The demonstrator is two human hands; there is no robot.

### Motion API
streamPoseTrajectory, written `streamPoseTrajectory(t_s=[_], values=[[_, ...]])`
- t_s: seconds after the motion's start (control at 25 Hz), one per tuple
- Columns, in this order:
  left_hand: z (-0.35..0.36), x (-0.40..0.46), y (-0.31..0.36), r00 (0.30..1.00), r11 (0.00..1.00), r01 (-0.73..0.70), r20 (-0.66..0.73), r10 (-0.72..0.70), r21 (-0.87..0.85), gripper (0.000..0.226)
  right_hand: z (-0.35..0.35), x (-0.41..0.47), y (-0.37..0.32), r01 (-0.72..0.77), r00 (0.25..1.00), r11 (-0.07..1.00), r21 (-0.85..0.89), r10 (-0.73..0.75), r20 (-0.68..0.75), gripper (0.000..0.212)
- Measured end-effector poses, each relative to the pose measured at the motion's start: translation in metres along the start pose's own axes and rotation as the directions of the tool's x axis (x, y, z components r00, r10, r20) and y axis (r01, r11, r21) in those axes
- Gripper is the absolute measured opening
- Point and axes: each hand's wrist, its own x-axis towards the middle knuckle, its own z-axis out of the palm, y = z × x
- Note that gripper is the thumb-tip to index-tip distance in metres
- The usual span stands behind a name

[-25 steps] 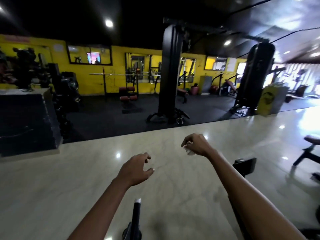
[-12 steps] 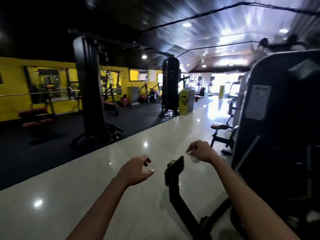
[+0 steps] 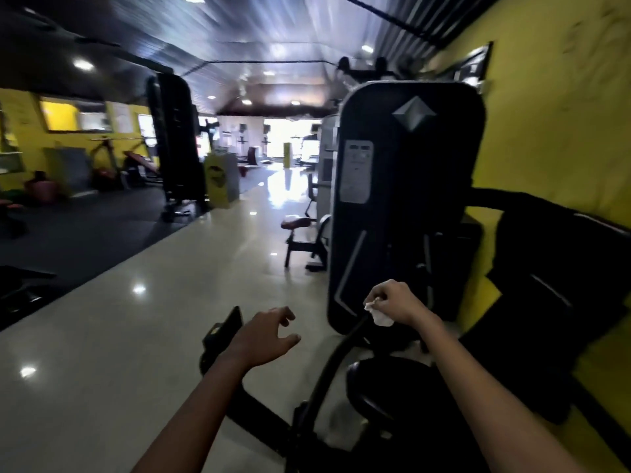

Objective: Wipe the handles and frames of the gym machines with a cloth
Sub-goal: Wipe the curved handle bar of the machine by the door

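My right hand (image 3: 397, 303) grips a small white cloth (image 3: 380, 315), held in the air just in front of the lower part of a black weight-stack machine (image 3: 406, 186). My left hand (image 3: 264, 334) hangs in the air with loosely curled fingers and holds nothing. It is above a black machine arm with a flat pad (image 3: 223, 327) at its end. A curved black frame bar (image 3: 329, 367) and a round black seat (image 3: 386, 387) lie below and between my forearms.
A yellow wall (image 3: 553, 114) runs along the right behind the machine. A shiny pale floor (image 3: 136, 329) stretches ahead. A red-seated bench (image 3: 297, 227) stands beyond the machine. A tall black cable tower (image 3: 177, 141) and a yellow bin (image 3: 220, 180) stand at the left on dark matting.
The view has swung to the right, from the open gym floor to the black weight-stack machine by the yellow wall. Both hands keep their poses, the right one still holding the cloth.
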Motion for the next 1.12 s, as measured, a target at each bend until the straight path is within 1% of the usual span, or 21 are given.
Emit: streamPoseTrajectory(t_s=[0.12,0.2,0.28,0.36,0.4,0.52,0.64,0.72,0.8,0.92,1.0,1.12], values=[[0.013,0.045,0.001,0.988,0.990,-0.139,0.070,0.141,-0.028,0.038,-0.016,-0.012,0.017,-0.143,0.984,0.989,0.022,0.145,-0.104,0.007],[0.017,0.070,0.005,0.963,0.968,-0.242,0.106,0.249,-0.074,0.041,-0.022,-0.023,0.024,-0.242,0.954,0.970,0.029,0.243,-0.174,0.009],[0.023,0.095,0.008,0.925,0.934,-0.336,0.143,0.352,-0.120,0.048,-0.022,-0.039,0.030,-0.343,0.909,0.939,0.039,0.342,-0.239,0.014],[0.032,0.112,0.016,0.881,0.907,-0.399,0.215,0.420,-0.137,0.042,-0.018,-0.062,0.036,-0.426,0.865,0.904,0.029,0.417,-0.280,0.019],[0.039,0.118,0.022,0.854,0.890,-0.432,0.253,0.456,-0.145,0.041,-0.017,-0.075,0.041,-0.468,0.840,0.883,0.039,0.458,-0.290,0.020],[0.065,0.131,0.046,0.770,0.832,-0.507,0.317,0.554,-0.223,0.050,-0.026,-0.114,0.054,-0.579,0.764,0.813,0.066,0.569,-0.303,0.020],[0.089,0.144,0.077,0.685,0.778,-0.558,0.369,0.629,-0.289,0.053,-0.043,-0.139,0.074,-0.643,0.665,0.758,0.105,0.622,-0.414,0.017],[0.105,0.151,0.093,0.640,0.745,-0.573,0.382,0.667,-0.340,0.056,-0.053,-0.147,0.083,-0.682,0.615,0.724,0.102,0.644,-0.455,0.016],[0.119,0.155,0.099,0.592,0.706,-0.617,0.387,0.707,-0.347,0.052,-0.055,-0.151,0.089,-0.715,0.574,0.689,0.122,0.677,-0.461,0.018],[0.141,0.172,0.100,0.569,0.685,-0.644,0.386,0.726,-0.341,0.045,-0.044,-0.149,0.099,-0.740,0.549,0.660,0.129,0.704,-0.452,0.020],[0.152,0.185,0.105,0.544,0.669,-0.662,0.398,0.739,-0.337,0.045,-0.035,-0.151,0.105,-0.766,0.502,0.628,0.142,0.720,-0.479,0.018],[0.168,0.204,0.119,0.451,0.586,-0.720,0.392,0.802,-0.370,0.045,-0.032,-0.157,0.106,-0.799,0.410,0.572,0.183,0.742,-0.530,0.021]])
